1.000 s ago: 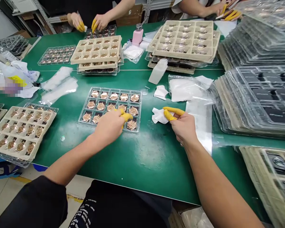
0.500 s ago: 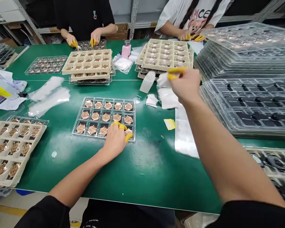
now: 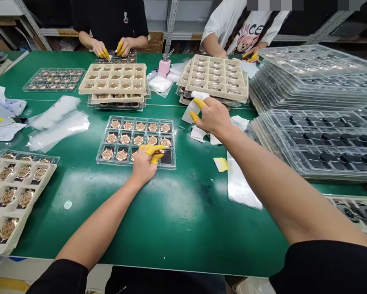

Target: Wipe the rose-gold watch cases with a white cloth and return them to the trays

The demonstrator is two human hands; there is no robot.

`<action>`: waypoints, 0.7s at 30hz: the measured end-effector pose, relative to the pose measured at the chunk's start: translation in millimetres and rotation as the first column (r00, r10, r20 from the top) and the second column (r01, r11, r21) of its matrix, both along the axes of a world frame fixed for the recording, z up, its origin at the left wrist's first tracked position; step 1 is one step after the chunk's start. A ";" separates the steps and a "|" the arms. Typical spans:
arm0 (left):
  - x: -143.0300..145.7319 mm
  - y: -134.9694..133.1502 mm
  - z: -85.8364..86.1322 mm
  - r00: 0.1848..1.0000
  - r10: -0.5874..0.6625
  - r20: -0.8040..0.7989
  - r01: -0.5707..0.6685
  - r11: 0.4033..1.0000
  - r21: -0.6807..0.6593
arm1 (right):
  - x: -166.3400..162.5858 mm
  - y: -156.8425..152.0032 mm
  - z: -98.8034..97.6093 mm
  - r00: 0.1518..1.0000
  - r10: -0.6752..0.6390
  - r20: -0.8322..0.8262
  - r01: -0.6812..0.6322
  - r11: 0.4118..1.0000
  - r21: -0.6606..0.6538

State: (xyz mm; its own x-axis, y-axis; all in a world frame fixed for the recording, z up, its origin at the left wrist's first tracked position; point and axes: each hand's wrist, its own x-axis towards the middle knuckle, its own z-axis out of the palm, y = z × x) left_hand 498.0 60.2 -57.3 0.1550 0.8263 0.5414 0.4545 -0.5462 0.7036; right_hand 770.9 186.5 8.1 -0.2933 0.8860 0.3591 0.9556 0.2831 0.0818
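Note:
A clear compartment tray (image 3: 136, 163) holds rows of rose-gold watch cases (image 3: 138, 140) in front of me. My left hand (image 3: 145, 163), in yellow finger cots, pinches one watch case (image 3: 161, 151) edge-on, just above the tray's front right cell, whose black bottom shows. My right hand (image 3: 212, 116), its thumb and forefinger also in yellow cots, is stretched over to the white wipes. A folded white cloth (image 3: 200, 94) sticks out past its fingers and appears to be gripped by them. Just behind the fingertips is a whitish translucent piece (image 3: 187, 114); my hand hides part of the wipes.
Beige trays of watch parts stand at the left (image 3: 21, 204), back middle (image 3: 112, 90) and back right (image 3: 216, 90). Tall stacks of clear trays (image 3: 293, 90) crowd the right. A pink bottle (image 3: 164, 66) and plastic sleeves (image 3: 59, 126) lie around. Two co-workers sit opposite.
My left hand has lifted the watch case out of the front right cell. My right hand has moved left and slightly down, and a white cloth now shows at its fingers.

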 end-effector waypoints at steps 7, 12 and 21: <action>0.3 -35.4 -0.5 0.819 0.021 0.573 0.190 0.933 -0.306 | -20.8 -18.8 20.4 0.949 -0.081 -0.304 0.106 0.992 0.066; 1.6 -61.0 -0.6 0.825 0.021 0.564 0.274 0.859 -0.433 | -41.5 -123.2 4.5 0.609 -0.127 -0.783 0.064 0.992 -0.110; -0.9 -60.0 4.8 0.955 -0.088 0.282 0.198 0.900 -0.389 | -78.6 -212.6 -20.5 0.220 -0.232 -0.948 -0.287 0.913 -0.290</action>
